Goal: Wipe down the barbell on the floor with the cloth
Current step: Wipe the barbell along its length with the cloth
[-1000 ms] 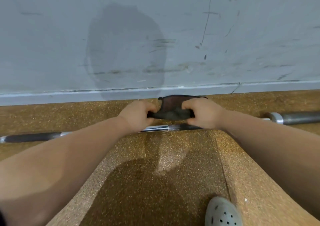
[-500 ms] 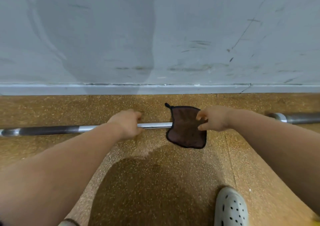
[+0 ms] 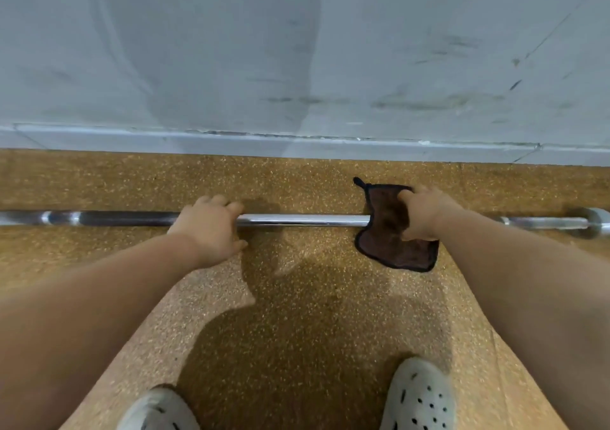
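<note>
A steel barbell [image 3: 303,220] lies left to right on the speckled brown floor, parallel to the wall. A dark brown cloth [image 3: 389,228] with a black hem is draped over the bar right of its middle, its lower corner spread on the floor. My right hand [image 3: 421,213] grips the cloth and the bar under it. My left hand [image 3: 209,223] holds the bare bar left of the shiny middle section, fingers curled over the top.
A grey wall with a pale skirting [image 3: 297,142] runs just behind the bar. The bar's right collar [image 3: 597,220] sits near the frame edge. My two grey perforated clogs [image 3: 417,396] stand on the floor at the bottom.
The cloth went from bunched between both hands to draped over the bar. My left hand moved left onto bare steel; my right hand closed on the cloth and bar.
</note>
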